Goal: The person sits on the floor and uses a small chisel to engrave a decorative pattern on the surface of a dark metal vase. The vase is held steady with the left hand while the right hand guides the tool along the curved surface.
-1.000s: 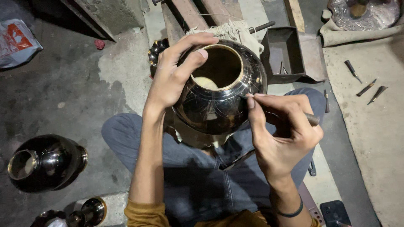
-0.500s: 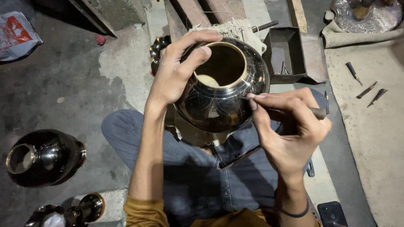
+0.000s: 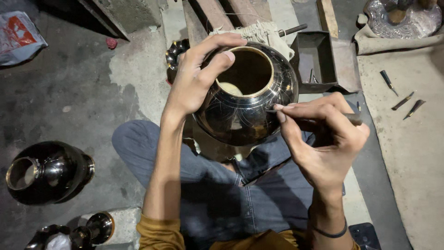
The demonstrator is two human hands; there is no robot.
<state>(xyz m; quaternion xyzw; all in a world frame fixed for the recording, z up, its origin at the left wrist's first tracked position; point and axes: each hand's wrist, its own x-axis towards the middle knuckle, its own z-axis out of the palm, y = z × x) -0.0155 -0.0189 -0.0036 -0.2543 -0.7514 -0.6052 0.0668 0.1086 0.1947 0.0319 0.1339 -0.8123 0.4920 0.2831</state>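
A glossy black metal pot [image 3: 240,111] with a brass-coloured rim rests over my lap, mouth tilted up. My left hand [image 3: 196,76] grips its rim, thumb inside the mouth and fingers over the top edge. My right hand [image 3: 319,139] pinches a thin engraving tool [image 3: 351,118] whose tip touches the pot's right shoulder. Fine scratched lines show on the dark surface. My crossed legs in grey trousers lie beneath.
Another black pot [image 3: 46,172] lies on its side at left, with a small black-and-brass vase [image 3: 95,229] below it. A dark metal box [image 3: 317,60] sits behind the pot. Three small tools [image 3: 402,97] lie on a cloth mat at right. A plastic bag [image 3: 18,39] lies top left.
My right hand has shifted slightly rightward along the pot's shoulder with the tool tip still on the surface. The left hand keeps its grip on the rim.
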